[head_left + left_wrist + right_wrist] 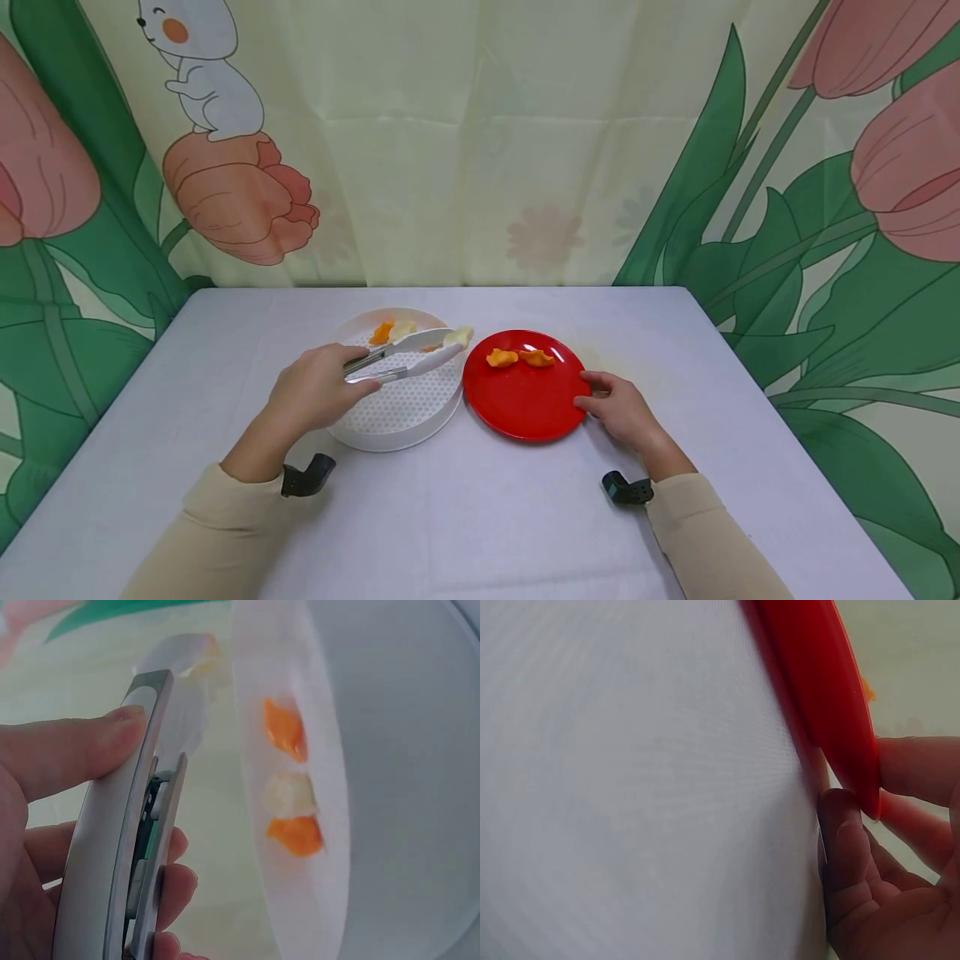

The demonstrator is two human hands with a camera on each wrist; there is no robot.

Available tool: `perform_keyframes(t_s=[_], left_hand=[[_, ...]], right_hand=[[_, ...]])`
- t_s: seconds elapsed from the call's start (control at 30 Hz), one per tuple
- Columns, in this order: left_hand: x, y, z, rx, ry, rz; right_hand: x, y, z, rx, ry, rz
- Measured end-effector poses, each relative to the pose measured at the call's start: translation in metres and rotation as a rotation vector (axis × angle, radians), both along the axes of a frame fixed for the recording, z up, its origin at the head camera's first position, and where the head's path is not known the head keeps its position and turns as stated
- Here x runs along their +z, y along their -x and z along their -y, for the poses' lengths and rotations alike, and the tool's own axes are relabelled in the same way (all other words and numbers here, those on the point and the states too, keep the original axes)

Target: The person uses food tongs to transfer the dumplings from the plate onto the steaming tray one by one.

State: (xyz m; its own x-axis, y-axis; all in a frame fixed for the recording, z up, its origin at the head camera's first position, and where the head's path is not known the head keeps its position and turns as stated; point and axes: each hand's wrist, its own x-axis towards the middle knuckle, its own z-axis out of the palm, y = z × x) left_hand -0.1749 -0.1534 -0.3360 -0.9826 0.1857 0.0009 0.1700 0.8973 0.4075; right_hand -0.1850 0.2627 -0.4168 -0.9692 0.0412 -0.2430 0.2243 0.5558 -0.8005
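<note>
My left hand grips a pair of metal tongs with white tips. A pale, dumpling-like piece is at the tips of the tongs, over the gap between the white round steamer tray and the red plate. In the tray, at its far side, lie an orange piece, a pale piece and another orange piece, partly hidden by the tongs in the head view. Two orange pieces sit on the plate's far half. My right hand holds the plate's right rim with thumb and fingers.
A white cloth covers the table. Behind it hangs a pale curtain printed with tulips and a white animal. The tray and plate stand side by side, almost touching. Each wrist wears a black camera.
</note>
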Motion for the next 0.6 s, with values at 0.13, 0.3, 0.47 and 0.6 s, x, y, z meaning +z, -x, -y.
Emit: perform_keyframes(t_s=[0.13,0.3,0.47,0.6], left_hand=[[-0.001,-0.001,0.011,0.021,-0.005,0.011],[-0.004,-0.003,0.022,0.046,-0.006,0.03],[-0.007,-0.005,0.03,0.057,-0.001,0.033],[-0.01,-0.003,0.032,0.055,0.001,0.046]], right_hand=[[0.0,0.0,0.0,-0.001,-0.001,0.0],[0.0,0.0,0.0,0.001,-0.004,-0.002],[0.0,0.001,0.001,0.001,-0.003,0.002],[0.0,0.0,0.001,-0.002,-0.001,0.005]])
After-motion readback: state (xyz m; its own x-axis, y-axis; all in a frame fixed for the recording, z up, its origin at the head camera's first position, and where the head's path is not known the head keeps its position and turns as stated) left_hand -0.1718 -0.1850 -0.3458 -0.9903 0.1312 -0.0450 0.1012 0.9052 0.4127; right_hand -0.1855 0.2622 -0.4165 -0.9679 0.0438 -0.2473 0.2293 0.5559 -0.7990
